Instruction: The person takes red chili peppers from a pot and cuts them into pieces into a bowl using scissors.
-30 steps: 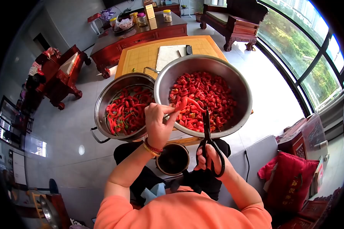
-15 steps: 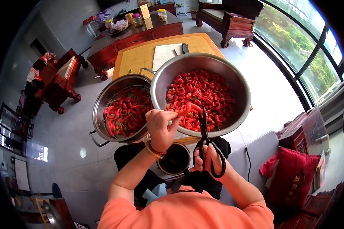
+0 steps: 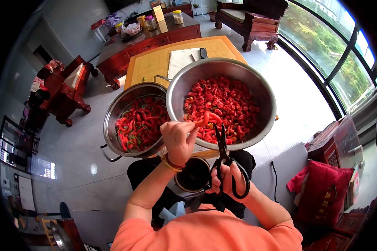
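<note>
My left hand (image 3: 179,140) pinches a curved red chili pepper (image 3: 206,119) over the near rim of a wide metal basin (image 3: 262,138). Cut red chili pieces (image 3: 224,102) cover the basin's bottom. My right hand (image 3: 227,179) is wrapped round the handles of black scissors (image 3: 223,150). Their blades stand apart and point up, just right of the chili's far end. To the left, a steel pot (image 3: 109,125) with side handles holds whole red chilies (image 3: 140,125), some with green stems.
Both vessels rest at the near end of a wooden table (image 3: 148,62), with a notebook (image 3: 181,60) behind them. A dark round bin (image 3: 192,173) stands between my knees. A grey bench (image 3: 266,175) and red cushion (image 3: 322,192) are at right.
The scissor blades have opened wider and shifted slightly away from the chili. My left hand keeps its pinch. The whole view has shifted a little.
</note>
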The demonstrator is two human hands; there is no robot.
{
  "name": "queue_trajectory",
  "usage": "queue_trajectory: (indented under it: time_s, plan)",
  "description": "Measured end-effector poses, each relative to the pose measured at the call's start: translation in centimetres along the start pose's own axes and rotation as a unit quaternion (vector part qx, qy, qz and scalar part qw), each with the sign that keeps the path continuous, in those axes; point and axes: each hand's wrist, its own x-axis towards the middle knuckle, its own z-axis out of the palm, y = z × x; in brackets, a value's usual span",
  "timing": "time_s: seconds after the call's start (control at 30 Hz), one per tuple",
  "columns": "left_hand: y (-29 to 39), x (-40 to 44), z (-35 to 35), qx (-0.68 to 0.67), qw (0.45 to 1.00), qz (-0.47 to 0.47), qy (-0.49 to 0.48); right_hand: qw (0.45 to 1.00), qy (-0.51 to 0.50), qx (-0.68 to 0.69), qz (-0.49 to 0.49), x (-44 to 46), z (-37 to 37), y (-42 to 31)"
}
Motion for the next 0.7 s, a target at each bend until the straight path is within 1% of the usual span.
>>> queue_trajectory:
  time_s: [0.07,0.13,0.27,0.37,0.4,0.5,0.53,0.63,0.67,0.7]
  plan:
    - [-0.3,0.0,0.0,0.013,1.0,-0.004,0.008,1.0,0.011,-0.005,0.0,-0.1,0.3,-0.3]
    - [-0.8,0.0,0.0,0.028,0.999,-0.008,0.019,1.0,-0.004,-0.004,-0.003,-0.2,0.2,-0.2]
    - [0.2,-0.1,-0.1,-0.009,1.0,0.023,-0.01,0.999,-0.015,0.045,-0.028,0.0,0.6,-0.5]
    - [1.0,-0.6,0.2,-0.046,0.998,0.019,-0.029,0.999,0.025,-0.01,-0.025,0.6,0.7,-1.2]
    - [1.2,-0.7,0.2,-0.055,0.998,0.012,-0.034,0.999,0.045,0.018,-0.008,0.8,0.7,-1.3]
    - [1.1,-0.7,0.4,-0.056,0.998,-0.013,-0.029,0.996,0.08,-0.032,0.018,0.6,0.2,-0.9]
    - [1.0,-0.8,0.5,-0.054,0.998,-0.022,-0.026,0.996,0.09,-0.017,0.015,0.6,0.4,-0.8]
    - [0.8,-0.7,0.8,-0.071,0.993,-0.091,-0.008,0.999,0.032,0.029,-0.003,0.4,-0.1,-0.4]
    - [0.8,-0.8,1.0,-0.094,0.987,-0.133,-0.007,0.999,0.024,0.028,-0.002,0.3,0.0,-0.1]
    - [0.9,-0.8,1.0,-0.111,0.982,-0.152,-0.01,1.0,0.016,0.027,-0.001,0.3,0.1,0.2]
